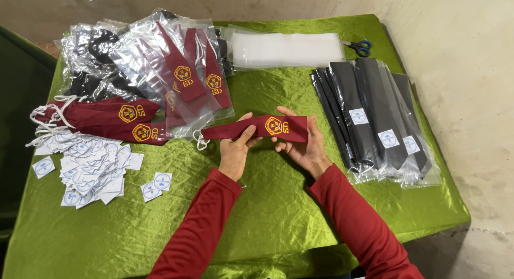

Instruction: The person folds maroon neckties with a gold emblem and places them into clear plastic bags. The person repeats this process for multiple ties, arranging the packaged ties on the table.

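Both arms wear long sleeves of a deep red, close-fitting knit fabric that runs from the lower edge of the view up to the wrists. The left sleeve (201, 225) ends in a plain cuff just below the left hand (235, 148), and the right sleeve (356, 220) does likewise at the right hand (305, 145) (soft folds crease it near the elbow). The hands are bare, with no gloves, rings or watch showing.

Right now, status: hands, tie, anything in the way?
Left hand and right hand both grip the maroon tie, held level above the green cloth. Nothing between hands. Bagged dark ties right, paper labels left.
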